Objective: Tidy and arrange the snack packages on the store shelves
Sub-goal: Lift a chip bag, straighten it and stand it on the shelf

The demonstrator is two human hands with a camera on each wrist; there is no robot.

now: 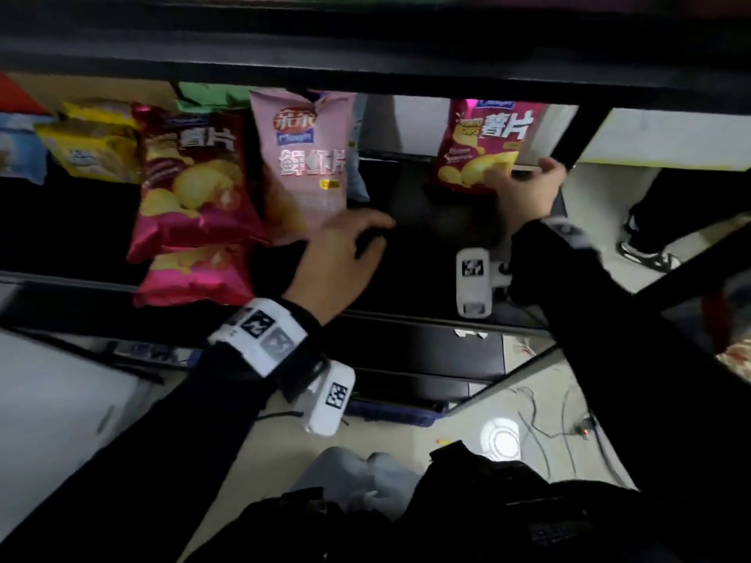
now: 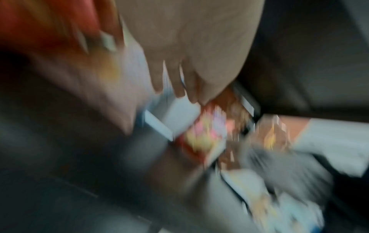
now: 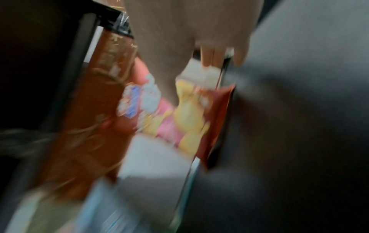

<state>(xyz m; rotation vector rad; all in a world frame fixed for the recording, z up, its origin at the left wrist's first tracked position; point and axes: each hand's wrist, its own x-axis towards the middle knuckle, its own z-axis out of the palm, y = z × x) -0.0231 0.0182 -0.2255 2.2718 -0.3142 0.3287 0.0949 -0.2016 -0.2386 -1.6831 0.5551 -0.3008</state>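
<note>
On the black shelf (image 1: pixel 430 241) a pale pink shrimp-chip bag (image 1: pixel 304 156) stands upright in the middle. My left hand (image 1: pixel 353 241) hovers at its lower right corner with fingers loosely spread and nothing in them. The left wrist view is blurred and shows straight fingers (image 2: pixel 179 85). Further right stands a magenta potato-chip bag (image 1: pixel 483 144). My right hand (image 1: pixel 524 184) grips its lower right edge, thumb on the front, fingers behind. The blurred right wrist view shows that bag (image 3: pixel 191 113) under the thumb.
Left of the pink bag lean two magenta chip bags (image 1: pixel 191 184), one (image 1: pixel 195 274) overhanging the shelf's front edge. Yellow (image 1: pixel 93 148) and blue (image 1: pixel 20 148) packs lie further left. An upper shelf board (image 1: pixel 365 54) hangs overhead; a black post (image 1: pixel 585 132) stands beside my right hand.
</note>
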